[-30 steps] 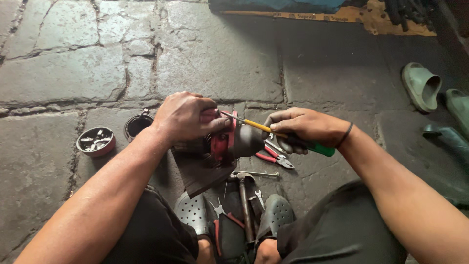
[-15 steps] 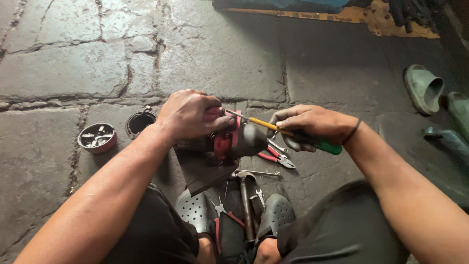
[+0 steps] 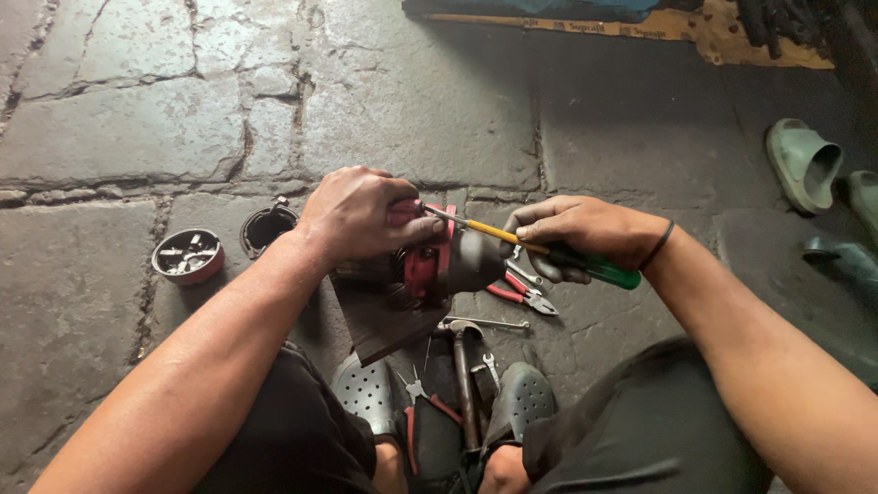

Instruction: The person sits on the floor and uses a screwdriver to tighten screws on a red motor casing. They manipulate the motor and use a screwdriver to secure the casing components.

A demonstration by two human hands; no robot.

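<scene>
Not much has moved since a second ago: left hand [image 3: 358,215] still clamps the red motor [image 3: 439,265] on the stone floor [image 3: 137,137], right hand [image 3: 572,236] fingers wrapped round the screwdriver [image 3: 540,249], tip still at the casing.

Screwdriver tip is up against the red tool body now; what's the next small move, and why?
Probably press the screwdriver in along its shaft and start turning. The right hand grips its handle, its tip sits by the left hand's fingers on the red and grey power tool, which that hand steadies.
</scene>
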